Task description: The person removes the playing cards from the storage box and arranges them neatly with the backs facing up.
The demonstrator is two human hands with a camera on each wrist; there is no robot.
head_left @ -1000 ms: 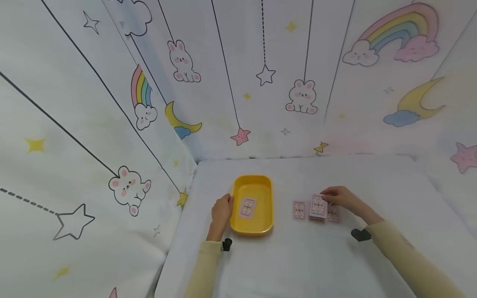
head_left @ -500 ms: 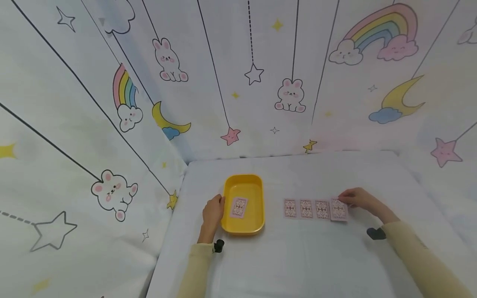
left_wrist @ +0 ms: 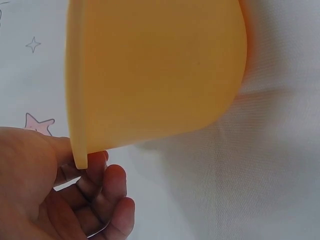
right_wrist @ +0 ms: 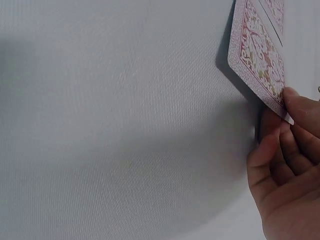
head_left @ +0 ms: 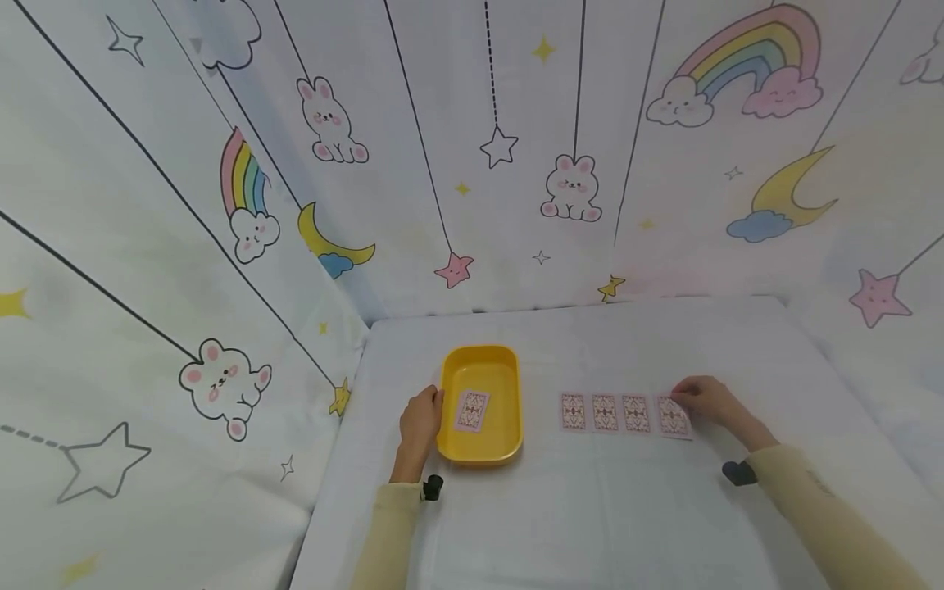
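My left hand (head_left: 421,420) grips the left rim of a yellow tray (head_left: 512,422), thumb and fingers on either side of the edge in the left wrist view. Inside the tray lies one playing card (head_left: 472,410), patterned back up and a little tilted. At the right end of a row of cards, my right hand (head_left: 706,400) pinches a playing card (right_wrist: 260,55) by its corner. That card has a red and gold ornate back and is slightly raised off the cloth in the right wrist view. Beside it, 3 face-down cards (head_left: 605,412) lie evenly spaced in a row.
A white cloth (head_left: 590,516) covers the table. White curtains (head_left: 413,123) printed with bunnies, stars and rainbows hang behind the table and on its left. A dark wrist camera (head_left: 739,473) sits below the right wrist.
The right hand has carried its card rightward from above the row to the row's right end and lowered it. The left hand keeps its hold on the tray. The head view has shifted slightly.
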